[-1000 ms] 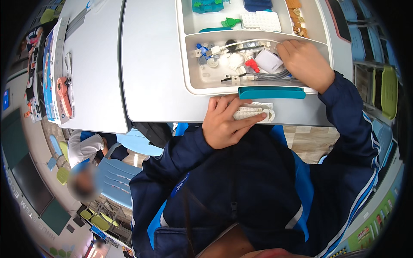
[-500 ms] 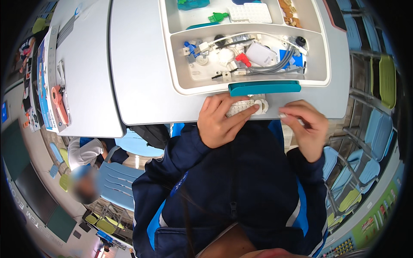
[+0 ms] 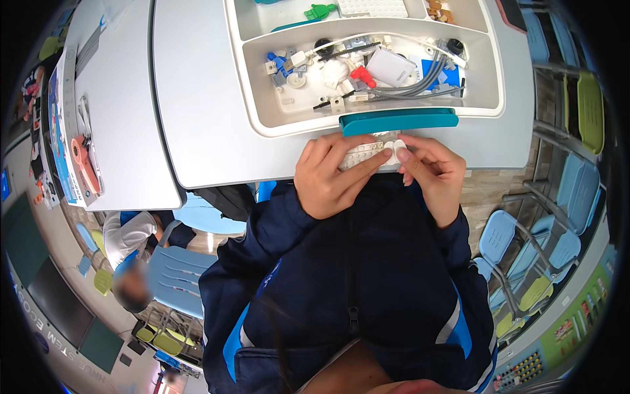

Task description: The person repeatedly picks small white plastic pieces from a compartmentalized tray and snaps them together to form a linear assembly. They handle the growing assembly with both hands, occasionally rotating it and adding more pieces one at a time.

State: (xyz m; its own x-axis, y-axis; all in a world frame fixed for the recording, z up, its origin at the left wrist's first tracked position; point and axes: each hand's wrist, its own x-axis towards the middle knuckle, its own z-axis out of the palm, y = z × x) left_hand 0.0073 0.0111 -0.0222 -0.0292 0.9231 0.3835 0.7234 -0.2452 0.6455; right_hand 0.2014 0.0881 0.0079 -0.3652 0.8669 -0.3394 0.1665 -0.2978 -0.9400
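Clock face centred on the block; twelve o'clock lies away from the wearer.

White studded block point(image 3: 362, 155), one: located at the near edge of the table point(image 3: 216, 141), just short of the tray handle; whether it is rested or lifted cannot be told.

Left hand point(image 3: 331, 172), at eight o'clock: fingers laid over the block, which is clamped between them; one fingertip is set against the rounded white piece.

Rounded white piece point(image 3: 396, 150), at three o'clock: placed at the block's end, gripped by the right hand point(image 3: 436, 172) from four o'clock, its thumb pressed on top and forefinger drawn in close.

White tray point(image 3: 500, 59), at twelve o'clock, fitted with a teal handle point(image 3: 399, 121). Near compartment: blue piece point(image 3: 279, 62), half past ten; red piece point(image 3: 363, 76), twelve; white box point(image 3: 390, 66), between twelve and one; grey hoses point(image 3: 436, 68), one. Far compartments: green figure point(image 3: 320, 11), eleven; brown pieces point(image 3: 441, 10), one.

Pink tool point(image 3: 84, 159), at nine o'clock: laid well apart.
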